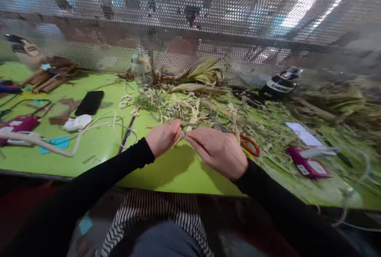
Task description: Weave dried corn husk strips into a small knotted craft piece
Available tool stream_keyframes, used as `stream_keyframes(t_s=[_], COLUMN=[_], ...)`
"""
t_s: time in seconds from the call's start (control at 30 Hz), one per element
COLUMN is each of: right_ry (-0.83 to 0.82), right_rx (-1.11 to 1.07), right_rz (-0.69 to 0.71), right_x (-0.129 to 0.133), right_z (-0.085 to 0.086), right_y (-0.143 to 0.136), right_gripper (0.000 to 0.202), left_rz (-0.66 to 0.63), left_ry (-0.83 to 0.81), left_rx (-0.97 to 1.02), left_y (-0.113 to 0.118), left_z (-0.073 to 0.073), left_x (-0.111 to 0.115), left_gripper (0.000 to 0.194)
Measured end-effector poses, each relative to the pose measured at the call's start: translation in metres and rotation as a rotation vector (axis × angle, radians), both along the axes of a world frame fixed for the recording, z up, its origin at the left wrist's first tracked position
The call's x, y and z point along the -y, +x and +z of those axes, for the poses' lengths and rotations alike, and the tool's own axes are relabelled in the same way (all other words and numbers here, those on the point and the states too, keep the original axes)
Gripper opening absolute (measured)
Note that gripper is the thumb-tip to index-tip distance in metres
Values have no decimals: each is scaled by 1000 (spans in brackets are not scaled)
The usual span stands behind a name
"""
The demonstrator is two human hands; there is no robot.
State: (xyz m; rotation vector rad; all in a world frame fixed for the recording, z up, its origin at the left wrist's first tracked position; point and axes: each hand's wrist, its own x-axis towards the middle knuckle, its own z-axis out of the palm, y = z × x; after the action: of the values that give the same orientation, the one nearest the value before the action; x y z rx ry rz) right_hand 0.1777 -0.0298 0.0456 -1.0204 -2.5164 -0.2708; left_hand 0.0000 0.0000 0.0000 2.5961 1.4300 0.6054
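Observation:
Above the front of the green table, my two hands meet with closed fingers. My left hand pinches a small pale piece of dried husk, mostly hidden by the fingertips. From the other side my right hand closes on the same piece, its fingers pointing left. Pale husk strips stick up just behind the fingertips, out of a heap of husk scraps. Red-handled scissors lie beside my right hand, partly covered by it.
A black phone, white cable and dark pen lie at left. Behind the heap stand a clear bottle and a dark bottle before a perforated metal screen. A magenta device sits at right.

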Motion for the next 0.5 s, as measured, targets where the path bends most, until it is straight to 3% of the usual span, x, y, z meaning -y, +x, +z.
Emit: stream_keyframes(t_s=[0.1, 0.17, 0.23, 0.33, 0.4, 0.43, 0.5], right_ry=[-176, -426, -539, -370, -198, -177, -302], right_rx=[-93, -141, -216, -211, -83, -51, -48], right_rz=[-10, 56, 92, 30, -14, -19, -10], right_x=[-21, -29, -27, -11, -3, -3, -11], right_z=[19, 17, 5, -8, -5, 0, 10], right_y=[6, 9, 7, 0, -4, -5, -3], right_gripper=[26, 28, 31, 28, 26, 24, 25], left_rz=[-196, -215, -159, -49, -52, -85, -180], left_ry=[0, 17, 18, 23, 12, 1, -13], left_rx=[8, 121, 277, 340, 250, 193, 112], left_y=[1, 2, 2, 2, 2, 1, 0], left_z=[0, 2, 5, 1, -5, -9, -13], left_x=[15, 20, 19, 14, 13, 14, 18], left_gripper=[12, 16, 23, 26, 23, 20, 14])
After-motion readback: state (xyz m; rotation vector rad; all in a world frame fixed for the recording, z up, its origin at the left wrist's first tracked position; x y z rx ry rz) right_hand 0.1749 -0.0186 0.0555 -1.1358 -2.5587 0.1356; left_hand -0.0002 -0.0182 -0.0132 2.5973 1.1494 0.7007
